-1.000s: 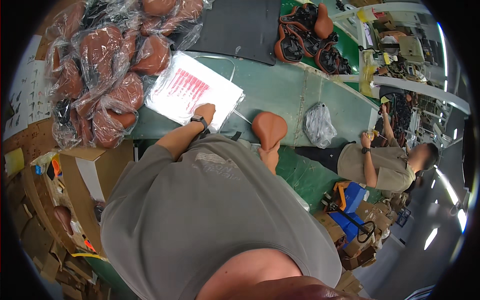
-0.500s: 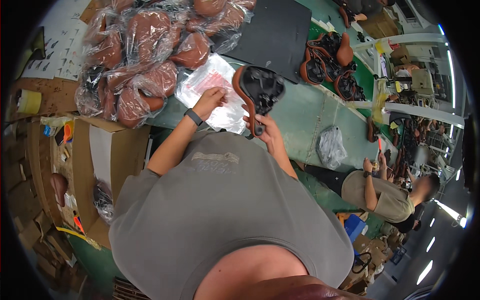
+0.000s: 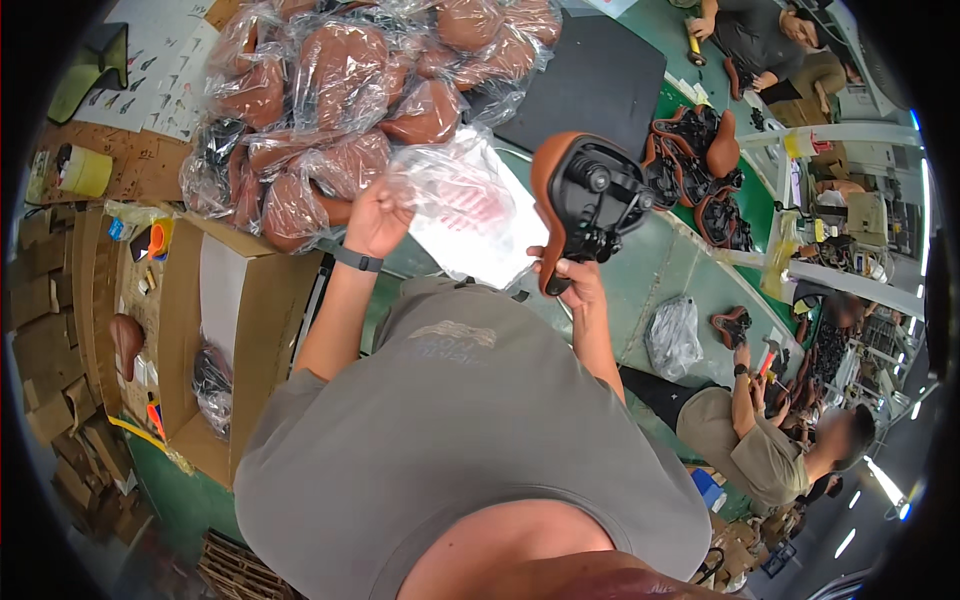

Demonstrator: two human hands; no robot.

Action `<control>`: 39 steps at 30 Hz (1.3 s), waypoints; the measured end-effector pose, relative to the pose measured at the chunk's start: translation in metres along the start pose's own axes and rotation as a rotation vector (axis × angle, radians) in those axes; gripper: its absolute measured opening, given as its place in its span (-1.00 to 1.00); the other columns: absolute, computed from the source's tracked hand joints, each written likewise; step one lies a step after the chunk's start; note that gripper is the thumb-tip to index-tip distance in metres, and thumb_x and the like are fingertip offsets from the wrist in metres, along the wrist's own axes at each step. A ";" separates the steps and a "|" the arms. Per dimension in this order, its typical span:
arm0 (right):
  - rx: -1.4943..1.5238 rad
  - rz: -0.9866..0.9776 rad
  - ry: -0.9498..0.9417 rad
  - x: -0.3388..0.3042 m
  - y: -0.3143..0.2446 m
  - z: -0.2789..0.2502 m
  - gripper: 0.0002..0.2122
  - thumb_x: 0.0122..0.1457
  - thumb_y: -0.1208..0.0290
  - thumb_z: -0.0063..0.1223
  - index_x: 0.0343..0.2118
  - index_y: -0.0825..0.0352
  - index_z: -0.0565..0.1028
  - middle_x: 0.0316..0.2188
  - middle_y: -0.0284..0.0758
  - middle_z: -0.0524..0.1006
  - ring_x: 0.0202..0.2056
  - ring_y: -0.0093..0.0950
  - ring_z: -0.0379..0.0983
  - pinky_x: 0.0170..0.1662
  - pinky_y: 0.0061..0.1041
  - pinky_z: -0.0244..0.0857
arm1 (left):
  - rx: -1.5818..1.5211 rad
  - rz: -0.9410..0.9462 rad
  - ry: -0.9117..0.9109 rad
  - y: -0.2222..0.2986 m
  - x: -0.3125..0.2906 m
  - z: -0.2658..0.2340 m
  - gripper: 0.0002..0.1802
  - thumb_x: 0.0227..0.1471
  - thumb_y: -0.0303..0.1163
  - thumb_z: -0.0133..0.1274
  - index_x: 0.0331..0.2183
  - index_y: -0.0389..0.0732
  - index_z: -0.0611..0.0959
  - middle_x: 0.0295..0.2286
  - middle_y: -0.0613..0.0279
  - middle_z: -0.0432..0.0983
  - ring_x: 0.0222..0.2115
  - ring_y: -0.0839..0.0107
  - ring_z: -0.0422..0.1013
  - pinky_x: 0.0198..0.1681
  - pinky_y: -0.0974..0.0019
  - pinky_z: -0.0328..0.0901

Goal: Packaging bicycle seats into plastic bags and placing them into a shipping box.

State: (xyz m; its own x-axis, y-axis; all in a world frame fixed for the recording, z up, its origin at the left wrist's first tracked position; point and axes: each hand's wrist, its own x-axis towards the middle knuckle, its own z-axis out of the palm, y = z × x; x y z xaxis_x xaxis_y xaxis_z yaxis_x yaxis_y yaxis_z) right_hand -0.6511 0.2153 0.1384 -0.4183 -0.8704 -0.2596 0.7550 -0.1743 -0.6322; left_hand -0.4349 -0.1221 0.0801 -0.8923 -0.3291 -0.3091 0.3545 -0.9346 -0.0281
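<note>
My right hand (image 3: 570,275) grips a brown bicycle saddle (image 3: 585,205) by its narrow end, turned so its black underside and rails face me. My left hand (image 3: 378,215), with a dark band at the wrist, holds up a clear plastic bag (image 3: 455,195) above the green table (image 3: 690,265). A white printed sheet (image 3: 470,245) lies under the bag. The bag and the saddle are close but apart.
A heap of bagged brown saddles (image 3: 340,90) fills the table's far left. A black mat (image 3: 590,80) and unbagged saddles (image 3: 700,165) lie to the right. An open cardboard box (image 3: 230,340) stands at my left. A seated person (image 3: 770,440) works at lower right; another sits at top right.
My left hand has lifted a clear bag off the sheet. The saddle in my right hand has come up and turned with its black underside toward me.
</note>
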 end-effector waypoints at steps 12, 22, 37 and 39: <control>-0.121 0.063 -0.048 0.003 -0.066 -0.013 -0.31 -0.04 0.51 0.49 0.23 0.46 0.48 -0.17 -0.14 0.64 -0.18 -0.28 0.62 -0.12 -0.27 0.50 | 0.384 -0.269 0.366 -0.015 0.091 0.096 -0.73 0.48 -0.25 0.00 -0.12 -0.24 0.67 -0.30 0.23 0.65 -0.36 0.39 0.55 -0.27 0.31 0.48; -1.164 -0.072 0.600 0.068 -0.078 -0.089 -0.10 0.22 0.49 0.35 0.57 0.31 0.05 0.03 -0.03 0.65 -0.06 -0.09 0.70 0.00 -0.11 0.58 | 1.975 -0.068 -1.154 -0.193 0.197 0.204 -0.87 0.30 -0.47 0.17 -0.14 -0.24 0.71 -0.27 0.08 0.70 -0.26 0.25 0.63 -0.15 0.18 0.48; 0.246 -0.183 1.080 0.185 -0.254 -0.478 -0.31 0.38 -0.25 0.17 0.34 0.14 0.30 0.16 -0.08 0.42 -0.20 -0.29 0.60 -0.30 -0.40 0.56 | 2.068 0.983 0.298 -0.076 0.272 0.036 -0.73 0.38 -0.41 0.06 0.02 -0.34 0.56 -0.07 -0.04 0.56 -0.04 0.08 0.48 0.11 0.04 0.35; 0.315 -0.388 0.601 0.120 -0.218 -0.463 -0.28 0.40 -0.25 0.13 0.48 0.04 0.31 0.12 -0.26 0.52 -0.04 -0.28 0.59 -0.13 -0.28 0.56 | 2.312 0.407 -0.034 -0.157 0.253 -0.063 -0.82 0.28 -0.34 0.14 -0.12 -0.13 0.73 -0.24 -0.02 0.71 -0.26 -0.11 0.63 -0.19 -0.09 0.51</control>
State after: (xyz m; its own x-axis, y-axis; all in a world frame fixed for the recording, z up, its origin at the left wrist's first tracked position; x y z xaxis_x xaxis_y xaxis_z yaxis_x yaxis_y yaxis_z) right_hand -1.0996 0.3617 -0.0928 -0.8155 -0.3376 -0.4701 0.5690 -0.6158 -0.5449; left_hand -0.6982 -0.0501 -0.0539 -0.8951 -0.4457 -0.0105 -0.3119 0.6093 0.7291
